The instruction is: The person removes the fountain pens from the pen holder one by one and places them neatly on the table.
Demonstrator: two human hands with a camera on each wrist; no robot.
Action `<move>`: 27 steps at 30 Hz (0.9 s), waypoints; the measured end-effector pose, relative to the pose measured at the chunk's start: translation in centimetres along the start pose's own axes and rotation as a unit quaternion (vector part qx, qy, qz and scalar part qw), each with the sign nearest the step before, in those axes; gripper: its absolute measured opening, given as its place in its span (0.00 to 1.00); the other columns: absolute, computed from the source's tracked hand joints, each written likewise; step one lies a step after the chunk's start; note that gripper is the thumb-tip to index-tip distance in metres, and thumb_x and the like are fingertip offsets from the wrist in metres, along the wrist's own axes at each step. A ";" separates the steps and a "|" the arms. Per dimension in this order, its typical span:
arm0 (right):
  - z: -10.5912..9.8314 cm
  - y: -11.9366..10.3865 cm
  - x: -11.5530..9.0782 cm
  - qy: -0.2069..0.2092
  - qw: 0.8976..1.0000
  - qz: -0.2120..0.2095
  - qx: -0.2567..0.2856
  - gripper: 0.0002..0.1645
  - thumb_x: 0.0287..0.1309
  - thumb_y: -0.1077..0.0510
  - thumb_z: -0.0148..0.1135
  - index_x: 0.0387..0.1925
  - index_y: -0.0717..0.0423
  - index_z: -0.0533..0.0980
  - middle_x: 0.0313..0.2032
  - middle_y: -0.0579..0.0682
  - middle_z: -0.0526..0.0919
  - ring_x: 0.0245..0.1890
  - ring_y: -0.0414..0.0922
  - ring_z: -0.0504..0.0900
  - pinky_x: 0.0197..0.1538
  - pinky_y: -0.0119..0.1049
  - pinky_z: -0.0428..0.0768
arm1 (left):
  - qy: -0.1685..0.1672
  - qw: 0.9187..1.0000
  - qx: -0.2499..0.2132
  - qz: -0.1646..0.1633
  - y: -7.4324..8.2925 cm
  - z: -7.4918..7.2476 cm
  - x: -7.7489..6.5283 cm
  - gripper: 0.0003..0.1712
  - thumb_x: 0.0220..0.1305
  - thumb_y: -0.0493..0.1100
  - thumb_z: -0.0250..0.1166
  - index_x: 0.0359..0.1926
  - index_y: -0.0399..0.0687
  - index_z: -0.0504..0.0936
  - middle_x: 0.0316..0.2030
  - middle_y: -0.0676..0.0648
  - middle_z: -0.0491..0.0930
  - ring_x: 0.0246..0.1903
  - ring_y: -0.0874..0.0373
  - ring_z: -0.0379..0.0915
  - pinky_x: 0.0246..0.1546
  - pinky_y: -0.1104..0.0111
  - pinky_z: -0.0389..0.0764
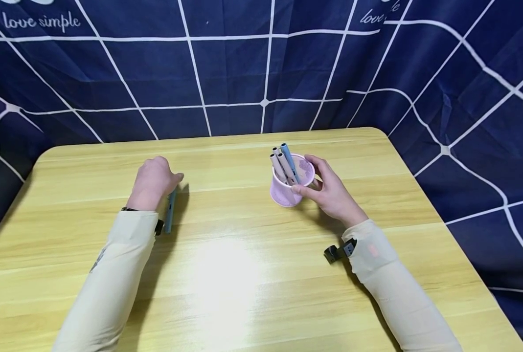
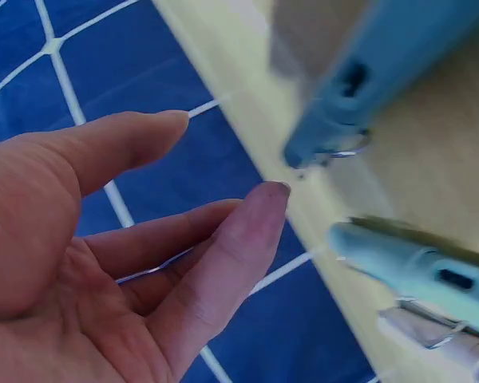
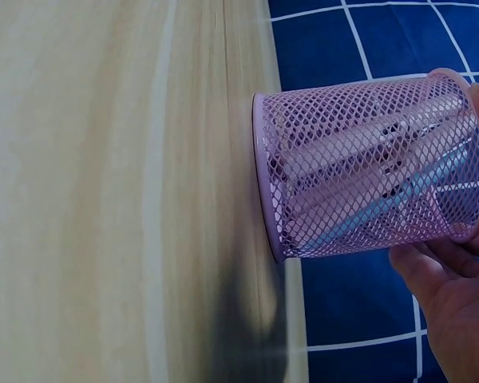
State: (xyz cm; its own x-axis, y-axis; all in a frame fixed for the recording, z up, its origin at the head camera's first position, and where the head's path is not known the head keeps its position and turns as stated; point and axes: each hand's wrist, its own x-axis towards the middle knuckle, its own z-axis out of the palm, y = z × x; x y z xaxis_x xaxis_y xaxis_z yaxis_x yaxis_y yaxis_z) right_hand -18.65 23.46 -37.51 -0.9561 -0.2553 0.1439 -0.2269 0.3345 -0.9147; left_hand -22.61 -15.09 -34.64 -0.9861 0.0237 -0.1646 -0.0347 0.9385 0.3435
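My left hand (image 1: 154, 182) is over the left part of the table, above a blue pen (image 1: 170, 215) that shows beside the wrist. The left wrist view has its thumb and fingers apart with nothing between them. Near those fingertips in that view are a darker blue pen (image 2: 371, 72), a light blue pen (image 2: 423, 267) and a pale pen (image 2: 419, 325). With thumb and fingers at the rim, my right hand (image 1: 331, 193) holds a pink mesh pen cup (image 1: 282, 194). Several pale pens (image 1: 277, 168) and one blue pen (image 1: 289, 160) lean inside it.
The wooden table (image 1: 226, 195) has rounded far corners. A dark blue cloth (image 1: 230, 73) with white lines hangs behind it and along its sides. Black straps with small devices sit at both wrists, one device (image 1: 331, 254) sticking out beside the right forearm.
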 end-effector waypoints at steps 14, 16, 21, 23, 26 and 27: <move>0.0 0.1 0.1 -0.001 1.000 -0.004 0.000 0.47 0.57 0.65 0.70 0.71 0.65 0.54 0.66 0.60 0.63 0.66 0.52 0.62 0.70 0.48 0.60 | 0.090 0.968 -0.214 0.092 3.1 -0.2 -2.9 0.18 0.66 0.45 0.63 0.48 0.35 0.84 0.40 0.39 0.84 0.42 0.47 0.79 0.44 0.57 0.78; -0.1 0.1 0.2 0.000 1.000 -0.006 -0.001 0.47 0.57 0.65 0.70 0.71 0.65 0.54 0.66 0.60 0.63 0.66 0.52 0.62 0.70 0.47 0.60 | 0.099 0.959 -0.245 0.103 3.8 0.0 -3.0 0.16 0.66 0.44 0.64 0.47 0.36 0.84 0.39 0.40 0.84 0.41 0.49 0.79 0.44 0.59 0.78; -0.1 0.3 0.2 0.002 1.000 -0.005 -0.004 0.47 0.57 0.64 0.71 0.71 0.65 0.54 0.66 0.60 0.63 0.66 0.52 0.62 0.69 0.48 0.61 | 0.112 0.935 -0.317 0.110 5.4 1.2 -2.6 0.13 0.64 0.42 0.65 0.45 0.38 0.86 0.38 0.42 0.85 0.41 0.52 0.80 0.44 0.64 0.77; 0.0 0.4 0.1 0.002 1.000 -0.004 -0.005 0.47 0.56 0.64 0.71 0.71 0.65 0.54 0.66 0.60 0.63 0.66 0.52 0.63 0.69 0.49 0.61 | 0.105 0.926 -0.346 0.107 6.1 1.6 -2.5 0.14 0.64 0.42 0.66 0.46 0.38 0.86 0.40 0.42 0.85 0.41 0.52 0.80 0.44 0.65 0.78; 0.0 0.4 0.1 0.004 1.000 -0.004 -0.003 0.48 0.56 0.63 0.71 0.71 0.65 0.54 0.66 0.60 0.64 0.66 0.52 0.63 0.69 0.49 0.61 | 0.096 0.911 -0.384 0.114 7.0 2.2 -2.5 0.15 0.63 0.41 0.67 0.48 0.37 0.85 0.41 0.43 0.85 0.43 0.53 0.79 0.46 0.65 0.78; 0.0 0.5 0.0 0.005 1.000 -0.005 -0.003 0.48 0.56 0.63 0.72 0.71 0.65 0.54 0.66 0.60 0.64 0.66 0.52 0.63 0.69 0.49 0.61 | 0.093 0.908 -0.392 0.117 7.3 2.4 -2.5 0.14 0.63 0.41 0.67 0.47 0.38 0.85 0.41 0.44 0.85 0.43 0.54 0.79 0.46 0.66 0.78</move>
State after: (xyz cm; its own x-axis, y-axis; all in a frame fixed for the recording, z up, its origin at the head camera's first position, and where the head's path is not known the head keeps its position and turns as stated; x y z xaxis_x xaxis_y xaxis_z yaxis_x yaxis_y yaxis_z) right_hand -18.78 23.58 -37.94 -0.9556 -0.2499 0.1562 -0.2372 0.3378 -0.9108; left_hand -20.02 -7.46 -33.92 -0.9891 0.0643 0.1321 0.1467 0.3806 0.9130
